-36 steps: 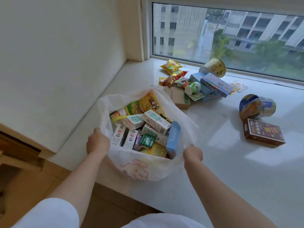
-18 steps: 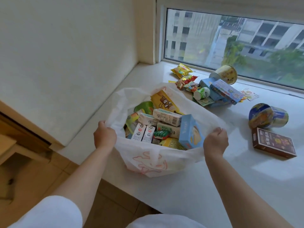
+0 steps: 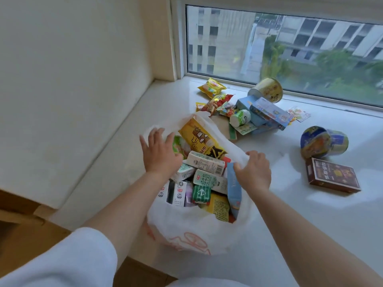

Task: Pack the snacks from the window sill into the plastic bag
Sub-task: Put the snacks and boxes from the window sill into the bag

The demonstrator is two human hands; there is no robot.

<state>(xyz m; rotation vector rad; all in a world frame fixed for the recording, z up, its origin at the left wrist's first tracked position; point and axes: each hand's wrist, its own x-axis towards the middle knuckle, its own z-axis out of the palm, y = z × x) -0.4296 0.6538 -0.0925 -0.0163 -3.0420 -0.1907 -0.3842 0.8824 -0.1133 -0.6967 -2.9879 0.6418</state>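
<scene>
A white plastic bag (image 3: 192, 228) with an orange print stands on the sill's front edge, full of milk cartons, a yellow packet (image 3: 199, 137) and several small boxes. My left hand (image 3: 159, 152) hovers over the bag's left rim with fingers spread, holding nothing. My right hand (image 3: 253, 172) pinches the bag's right rim. Loose snacks lie behind the bag: yellow and red packets (image 3: 213, 94), a small green cup (image 3: 240, 118), blue boxes (image 3: 267, 112) and a yellow noodle cup (image 3: 268, 90). A blue noodle cup (image 3: 323, 143) and a brown box (image 3: 331, 175) lie to the right.
The white window sill (image 3: 300, 214) runs from the window (image 3: 290, 48) at the back to an edge near me. A cream wall (image 3: 72, 79) closes the left side. Wooden floor and furniture (image 3: 22, 230) show below at the left.
My left hand has let go of the bag's left rim and moved up over the contents, fingers spread. My right hand has shifted along the right rim, still gripping. The view has moved closer.
</scene>
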